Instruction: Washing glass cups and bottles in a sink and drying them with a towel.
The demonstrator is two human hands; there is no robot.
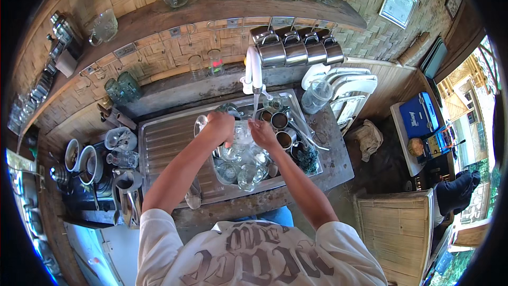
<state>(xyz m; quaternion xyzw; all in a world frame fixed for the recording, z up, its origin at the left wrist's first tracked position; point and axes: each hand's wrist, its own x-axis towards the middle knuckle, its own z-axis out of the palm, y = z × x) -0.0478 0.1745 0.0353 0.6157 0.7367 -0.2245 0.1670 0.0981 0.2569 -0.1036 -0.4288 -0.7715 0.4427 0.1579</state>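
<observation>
My left hand (223,126), back upward, curls at the left side of a clear glass vessel (241,132) above the sink. Against the vessel's right side is my right hand (262,132), fingers bent, directly under water running from a white tap (256,67). Both hands appear to hold this vessel; my fingertips are partly hidden. Below them, several clear glass mugs (250,176) crowd the basin. Right of my right hand stand metal mugs (279,120), one with brownish contents. A dark green glass (228,108) lies behind my left hand.
A ribbed steel drainboard (170,135) extends left of the basin. Steel mugs (295,53) hang beside the tap. A dark scouring pad (308,159) lies at the sink's right edge, near a plastic pitcher (317,95). Pots (90,165) and a metal jug (129,184) stand far left.
</observation>
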